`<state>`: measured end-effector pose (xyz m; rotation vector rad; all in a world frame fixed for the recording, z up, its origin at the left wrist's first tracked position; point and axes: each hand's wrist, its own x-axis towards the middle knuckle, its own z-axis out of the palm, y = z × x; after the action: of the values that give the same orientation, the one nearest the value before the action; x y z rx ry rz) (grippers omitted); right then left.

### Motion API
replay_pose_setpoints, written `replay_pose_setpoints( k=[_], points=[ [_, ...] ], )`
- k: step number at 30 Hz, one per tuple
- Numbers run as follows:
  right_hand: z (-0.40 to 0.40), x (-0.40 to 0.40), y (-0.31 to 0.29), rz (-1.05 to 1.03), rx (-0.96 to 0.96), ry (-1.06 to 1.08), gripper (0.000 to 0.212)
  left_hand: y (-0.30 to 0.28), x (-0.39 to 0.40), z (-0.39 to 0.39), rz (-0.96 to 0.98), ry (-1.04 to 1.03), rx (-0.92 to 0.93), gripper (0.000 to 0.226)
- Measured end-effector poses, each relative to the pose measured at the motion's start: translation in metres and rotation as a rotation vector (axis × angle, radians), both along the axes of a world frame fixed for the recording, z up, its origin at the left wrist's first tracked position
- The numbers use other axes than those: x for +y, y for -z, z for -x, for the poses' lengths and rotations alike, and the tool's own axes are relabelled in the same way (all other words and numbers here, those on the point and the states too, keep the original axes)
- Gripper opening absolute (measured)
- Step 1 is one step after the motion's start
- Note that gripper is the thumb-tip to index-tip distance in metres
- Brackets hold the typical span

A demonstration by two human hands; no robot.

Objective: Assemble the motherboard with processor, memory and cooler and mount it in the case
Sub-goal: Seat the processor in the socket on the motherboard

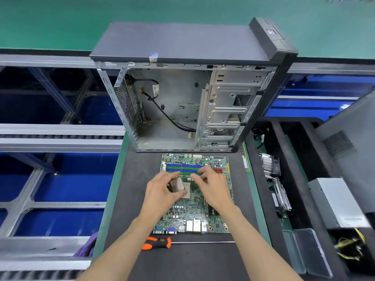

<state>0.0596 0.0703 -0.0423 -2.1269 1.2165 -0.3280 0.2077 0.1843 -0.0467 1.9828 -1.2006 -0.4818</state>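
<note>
At frame centre, on the motherboard (194,199), my left hand (162,191) pinched what looked like the processor (178,184) over the socket; my right hand (211,185) rested curled just beside it, its grip hidden. The open case (182,102) stood above.

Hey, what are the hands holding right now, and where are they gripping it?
The left hand pinches the processor by its edges, tilted over the motherboard socket. The right hand rests curled on the board; whether it grips anything cannot be told.
</note>
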Motion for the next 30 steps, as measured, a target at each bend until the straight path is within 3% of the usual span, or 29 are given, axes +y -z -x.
replay_pose_setpoints(
  k=[5, 9, 14, 17, 25, 30],
  points=[
    [0.007, 0.007, -0.003, -0.064, -0.080, -0.006, 0.035, -0.002, -0.001, 0.002, 0.021, 0.023, -0.100, 0.077],
    [0.012, 0.012, -0.004, -0.038, -0.168, -0.043, 0.028, -0.004, -0.001, 0.004, -0.008, 0.052, -0.071, 0.086],
    [0.017, 0.016, -0.010, -0.026, -0.219, -0.209, 0.056, -0.004, 0.000, 0.004, -0.019, 0.100, -0.055, 0.089],
    [0.016, 0.018, -0.011, -0.057, -0.246, -0.249, 0.060, -0.003, 0.001, 0.003, -0.013, 0.135, -0.050, 0.090],
    [0.006, 0.020, -0.017, -0.239, -0.329, -0.085, 0.018, -0.004, 0.002, -0.006, 0.007, 0.246, -0.072, 0.095],
    [0.000, 0.017, -0.021, -0.405, -0.399, 0.033, 0.012, -0.008, 0.000, -0.008, 0.026, 0.274, 0.005, 0.095]
  ],
)
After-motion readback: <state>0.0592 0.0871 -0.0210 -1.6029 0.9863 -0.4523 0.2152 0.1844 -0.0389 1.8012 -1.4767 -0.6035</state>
